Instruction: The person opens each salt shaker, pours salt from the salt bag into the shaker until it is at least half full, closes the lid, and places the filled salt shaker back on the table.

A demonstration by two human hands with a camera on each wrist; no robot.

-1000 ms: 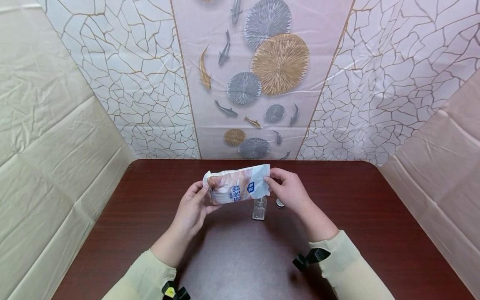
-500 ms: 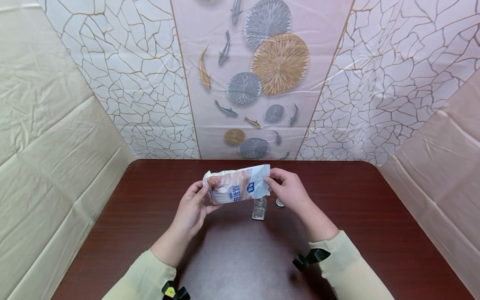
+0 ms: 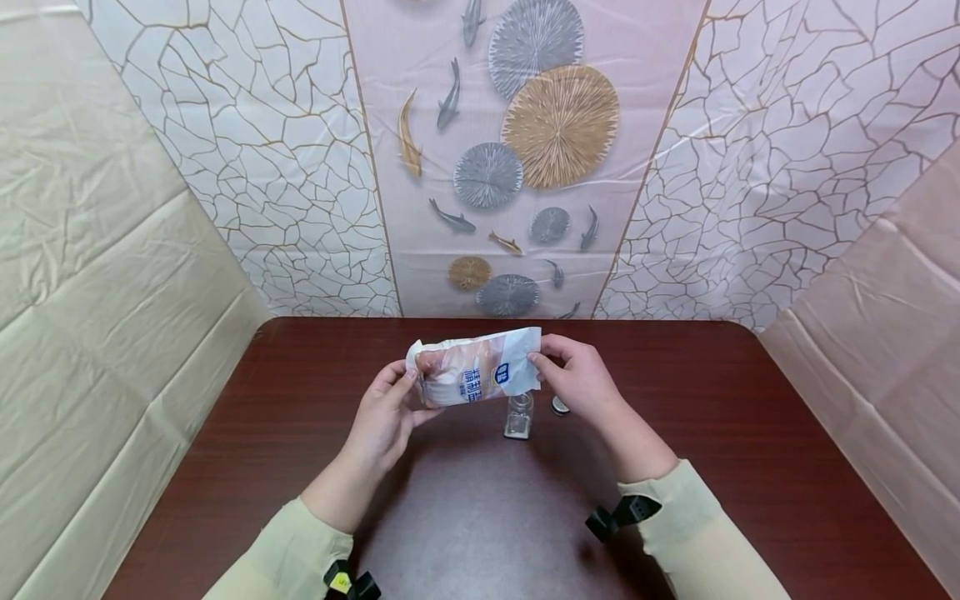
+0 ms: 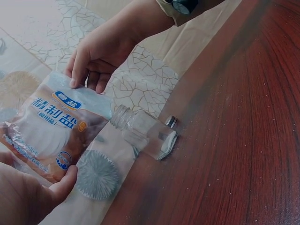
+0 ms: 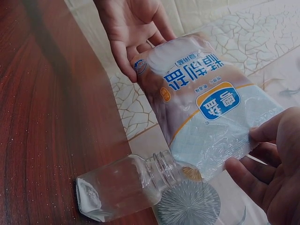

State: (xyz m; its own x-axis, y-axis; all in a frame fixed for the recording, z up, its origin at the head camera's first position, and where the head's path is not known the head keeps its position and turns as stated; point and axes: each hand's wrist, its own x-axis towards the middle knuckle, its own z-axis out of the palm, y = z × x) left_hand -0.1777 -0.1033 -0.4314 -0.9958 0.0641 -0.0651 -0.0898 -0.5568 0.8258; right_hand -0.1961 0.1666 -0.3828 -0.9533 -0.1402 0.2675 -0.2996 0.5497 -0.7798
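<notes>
A bag of salt (image 3: 468,372), printed in blue, is held above the table on its side, sloping slightly up to the right. My left hand (image 3: 385,417) grips its left end, with the thumb across the front. At the pale blue right end, my right hand (image 3: 576,377) pinches the bag's edge. Just below that end, an open glass jar (image 3: 518,419) stands upright on the table. The right wrist view shows the jar (image 5: 123,185) with a threaded mouth and a little white salt at its bottom. Its mouth is close to the bag's corner.
A small round lid (image 3: 559,407) lies on the dark red table (image 3: 712,417), right of the jar. Tiny white grains are scattered on the tabletop in both wrist views. Patterned cloth (image 3: 315,167) hangs behind the table's far edge, with beige cloth (image 3: 112,250) at the sides.
</notes>
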